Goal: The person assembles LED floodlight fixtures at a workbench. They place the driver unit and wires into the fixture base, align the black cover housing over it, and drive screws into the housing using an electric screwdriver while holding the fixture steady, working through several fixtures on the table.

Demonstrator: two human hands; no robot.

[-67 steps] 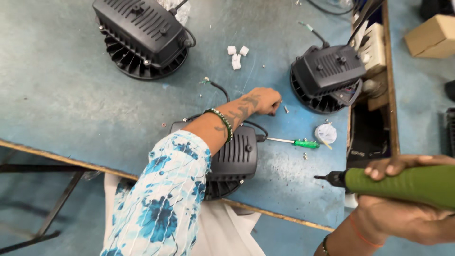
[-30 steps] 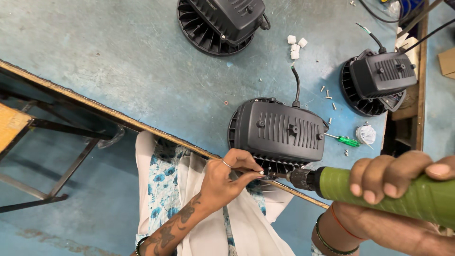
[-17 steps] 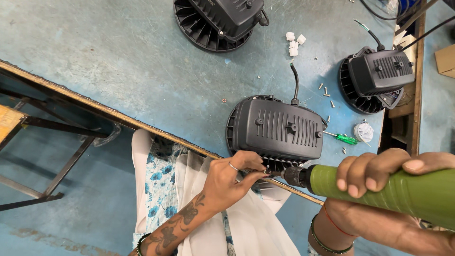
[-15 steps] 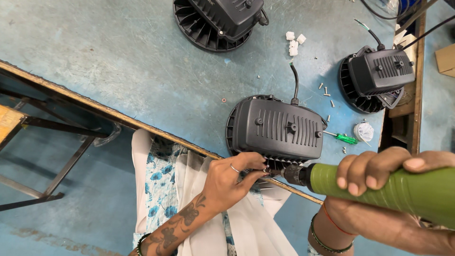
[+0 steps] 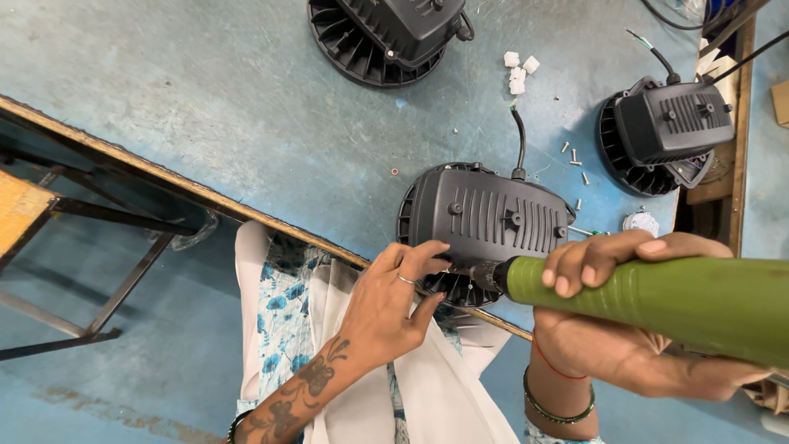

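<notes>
Both hands work at the near edge of a blue worktable. The left hand, with a ring on one finger and a tattoo on the forearm, has its fingers bent and pinched against the lower rim of a black finned lamp housing; whether a small part is between the fingertips, I cannot tell. The right hand is closed firmly around a green electric screwdriver, whose dark tip points left and meets the same lower rim, just beside the left fingertips. This housing lies at the table edge, with a short black cable rising from its top side. Loose screws lie near it on the right. Farther away stand two more black housings, one at the top and one at the right, and between them some small white connector blocks.
</notes>
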